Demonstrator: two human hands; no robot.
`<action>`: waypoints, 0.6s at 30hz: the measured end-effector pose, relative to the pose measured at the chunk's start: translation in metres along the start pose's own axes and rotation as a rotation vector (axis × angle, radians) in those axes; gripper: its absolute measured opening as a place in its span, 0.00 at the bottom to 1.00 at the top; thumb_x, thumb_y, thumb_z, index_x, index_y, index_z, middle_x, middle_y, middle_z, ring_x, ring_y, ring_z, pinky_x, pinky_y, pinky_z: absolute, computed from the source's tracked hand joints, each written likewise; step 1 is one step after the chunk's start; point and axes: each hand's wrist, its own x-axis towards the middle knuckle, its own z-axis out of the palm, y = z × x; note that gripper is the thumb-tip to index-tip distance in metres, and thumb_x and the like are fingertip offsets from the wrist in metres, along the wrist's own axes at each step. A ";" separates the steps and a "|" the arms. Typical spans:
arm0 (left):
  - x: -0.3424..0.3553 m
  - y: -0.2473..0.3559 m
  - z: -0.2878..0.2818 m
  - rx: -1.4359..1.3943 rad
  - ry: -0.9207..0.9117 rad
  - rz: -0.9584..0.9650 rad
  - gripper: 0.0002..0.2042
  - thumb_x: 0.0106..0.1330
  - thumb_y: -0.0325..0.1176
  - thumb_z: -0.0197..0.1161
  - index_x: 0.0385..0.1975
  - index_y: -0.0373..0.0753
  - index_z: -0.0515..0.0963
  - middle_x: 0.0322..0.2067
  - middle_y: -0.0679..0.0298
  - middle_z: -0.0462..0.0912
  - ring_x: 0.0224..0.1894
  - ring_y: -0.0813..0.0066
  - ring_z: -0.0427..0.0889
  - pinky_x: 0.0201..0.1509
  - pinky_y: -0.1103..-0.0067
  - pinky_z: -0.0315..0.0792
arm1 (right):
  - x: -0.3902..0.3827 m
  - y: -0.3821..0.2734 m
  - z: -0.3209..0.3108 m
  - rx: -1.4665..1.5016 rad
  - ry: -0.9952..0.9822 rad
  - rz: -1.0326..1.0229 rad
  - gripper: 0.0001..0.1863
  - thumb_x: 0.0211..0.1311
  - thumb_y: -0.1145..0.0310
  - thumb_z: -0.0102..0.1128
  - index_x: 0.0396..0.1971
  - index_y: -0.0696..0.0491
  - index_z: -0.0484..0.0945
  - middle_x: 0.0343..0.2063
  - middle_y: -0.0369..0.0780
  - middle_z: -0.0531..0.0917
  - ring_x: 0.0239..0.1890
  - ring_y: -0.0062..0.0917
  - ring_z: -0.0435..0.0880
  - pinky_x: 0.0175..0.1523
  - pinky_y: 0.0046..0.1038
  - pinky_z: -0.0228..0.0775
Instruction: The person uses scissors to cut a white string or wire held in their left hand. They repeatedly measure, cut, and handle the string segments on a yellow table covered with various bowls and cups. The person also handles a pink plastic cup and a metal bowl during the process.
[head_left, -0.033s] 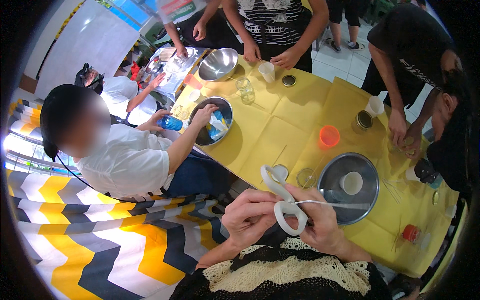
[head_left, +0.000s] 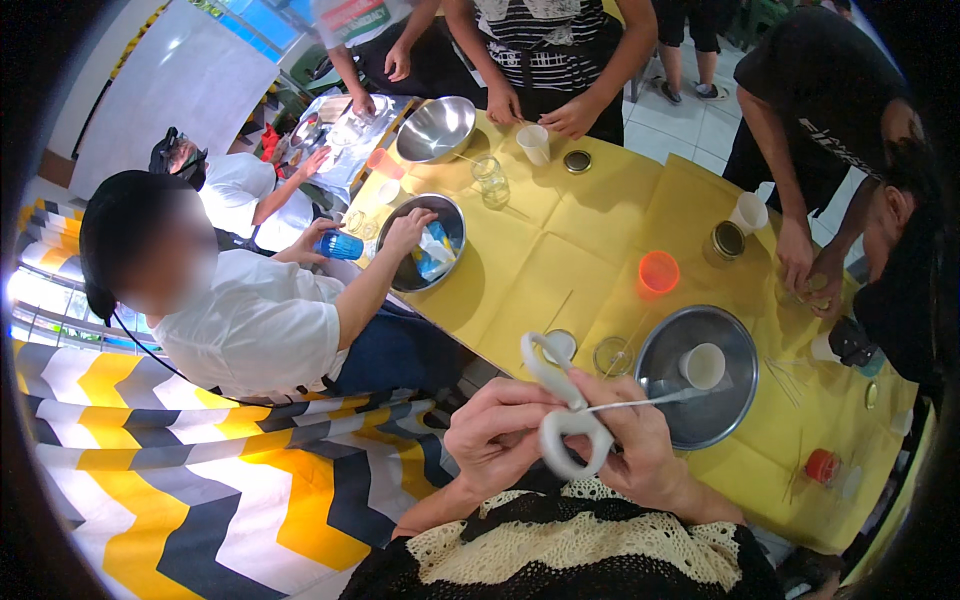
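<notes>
A pair of scissors [head_left: 577,446] with white handles is in front of me, its two finger loops toward the left. A thin pale strip, apparently the blades seen nearly edge-on, runs right over a metal bowl [head_left: 655,345]. My right hand [head_left: 640,430] is closed around the scissors near where the handles meet. Close against the handles, my left hand [head_left: 500,435] has its fingers pressed together; their tips are hidden behind the scissors, so what they pinch is not visible. Inside the bowl stands a white cup [head_left: 702,367].
An orange cup [head_left: 659,274], a glass jar [head_left: 490,182] and thin sticks [head_left: 785,378] lie about the yellow-covered table [head_left: 540,285]. At left, a person in white [head_left: 270,320] reaches into another metal bowl [head_left: 456,255]. Other people work along the far and right sides.
The scissors have turned slightly: the lower loop sits lower and further left and is blurred, while the far end of the pale strip is higher. My hands stay in nearly the same place.
</notes>
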 end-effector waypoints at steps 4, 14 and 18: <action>-0.001 -0.003 0.001 -0.024 0.021 0.014 0.11 0.47 0.23 0.68 0.32 0.31 0.78 0.32 0.53 0.79 0.32 0.70 0.79 0.35 0.81 0.72 | 0.002 -0.007 -0.007 -0.047 -0.078 0.069 0.34 0.43 0.69 0.64 0.55 0.57 0.65 0.36 0.45 0.75 0.33 0.33 0.75 0.33 0.29 0.69; -0.008 -0.001 0.007 0.007 0.133 -0.014 0.13 0.46 0.24 0.69 0.33 0.32 0.78 0.32 0.53 0.79 0.32 0.70 0.80 0.34 0.82 0.72 | 0.007 -0.005 -0.011 -0.002 -0.134 0.036 0.36 0.49 0.55 0.62 0.57 0.55 0.63 0.37 0.45 0.73 0.35 0.35 0.73 0.39 0.32 0.66; -0.006 -0.006 0.005 0.009 0.115 0.035 0.12 0.47 0.24 0.69 0.32 0.32 0.78 0.32 0.54 0.79 0.32 0.70 0.80 0.34 0.82 0.72 | 0.007 -0.006 -0.009 0.089 -0.128 0.090 0.37 0.46 0.56 0.66 0.56 0.56 0.63 0.37 0.45 0.74 0.36 0.35 0.74 0.39 0.32 0.66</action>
